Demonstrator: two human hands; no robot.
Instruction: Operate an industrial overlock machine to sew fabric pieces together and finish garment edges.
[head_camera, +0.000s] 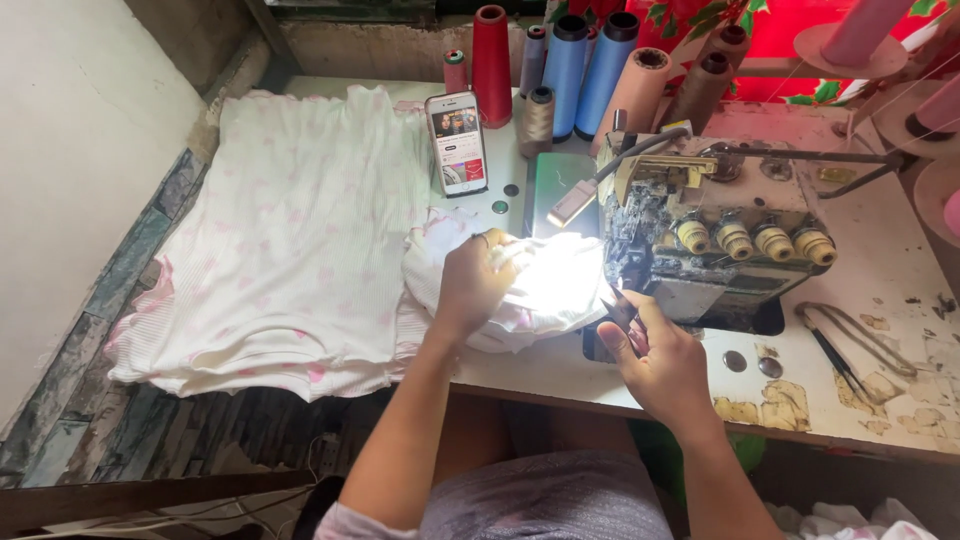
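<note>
Left hand (473, 285) lies knuckles-up, fingers clamped on white fabric (545, 290); right hand (660, 365) fingers pinch small snips (620, 308).

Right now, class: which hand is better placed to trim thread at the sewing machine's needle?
The right hand: it holds small snips beside the sewing machine, while the left hand presses the white cloth.

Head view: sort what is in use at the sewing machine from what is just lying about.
In use:
- left hand gripping the white fabric piece
- right hand holding small snips
- sewing machine with its lamp

Lying about:
- stack of white-and-pink garments
- phone
- thread cones
- scissors on the table
</note>
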